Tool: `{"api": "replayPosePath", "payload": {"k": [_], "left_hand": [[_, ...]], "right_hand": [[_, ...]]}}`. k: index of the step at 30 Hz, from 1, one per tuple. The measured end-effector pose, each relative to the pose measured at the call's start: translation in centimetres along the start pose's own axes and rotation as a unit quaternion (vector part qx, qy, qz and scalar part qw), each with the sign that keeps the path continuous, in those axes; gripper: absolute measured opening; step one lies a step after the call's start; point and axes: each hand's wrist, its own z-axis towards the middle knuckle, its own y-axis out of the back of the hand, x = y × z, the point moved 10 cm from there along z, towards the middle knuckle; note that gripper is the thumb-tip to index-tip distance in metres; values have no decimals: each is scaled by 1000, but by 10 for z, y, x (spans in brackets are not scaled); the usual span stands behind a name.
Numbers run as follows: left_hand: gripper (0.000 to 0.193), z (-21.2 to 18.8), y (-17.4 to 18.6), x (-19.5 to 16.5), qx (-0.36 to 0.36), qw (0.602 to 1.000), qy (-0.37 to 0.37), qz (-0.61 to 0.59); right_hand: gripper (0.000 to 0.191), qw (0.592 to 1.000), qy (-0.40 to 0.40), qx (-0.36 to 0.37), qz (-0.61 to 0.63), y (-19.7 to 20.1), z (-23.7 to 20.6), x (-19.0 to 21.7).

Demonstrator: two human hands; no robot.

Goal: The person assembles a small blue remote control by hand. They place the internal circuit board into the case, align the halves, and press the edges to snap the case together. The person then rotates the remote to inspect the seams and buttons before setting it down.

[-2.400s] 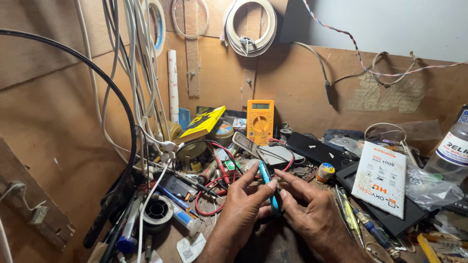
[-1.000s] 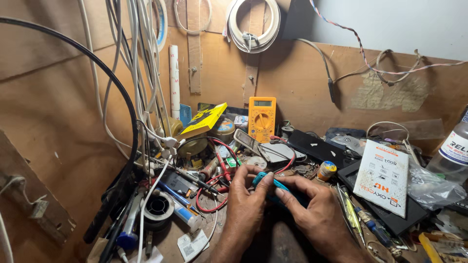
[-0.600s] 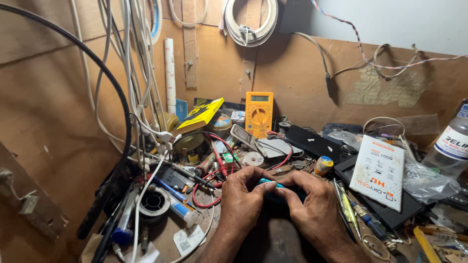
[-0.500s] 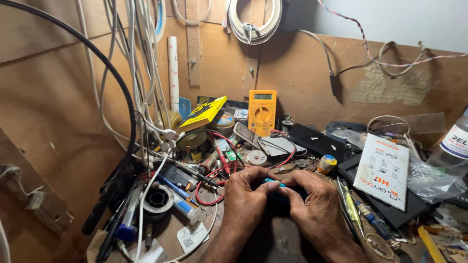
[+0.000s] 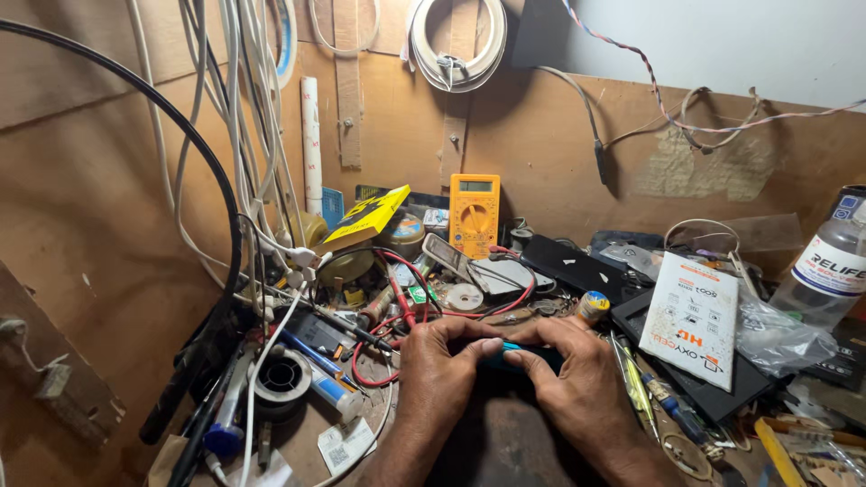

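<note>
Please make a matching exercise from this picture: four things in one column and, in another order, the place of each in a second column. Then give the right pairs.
Things:
1. multimeter
2. cable coil
3. teal tool
4. clear bottle

Places:
A. at the right edge of the bench
B. between the fingers of the left hand and the right hand
C. leaning upright against the back board
D. hanging high on the wall

Pairs: 1-C, 2-D, 3-B, 4-A
</note>
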Motion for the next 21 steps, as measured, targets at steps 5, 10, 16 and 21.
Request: {"api": "replayPosePath", "payload": {"k": [5,10,16,21], "left_hand": [[13,-2,-8,2,50,997,-9,-60],[9,-3,-18,8,94,983,27,-154],[11,-4,-18,2,81,986,15,-146],[8,-6,-17,1,81,987,28,-134]], "right_hand": [[21,997,-38,62,6,-8,1,-4],[18,998,22,61,-21,-7,4,15],[18,995,70,58,-37,-7,2,26],[12,995,81,39,-47,-8,0,25]]}}
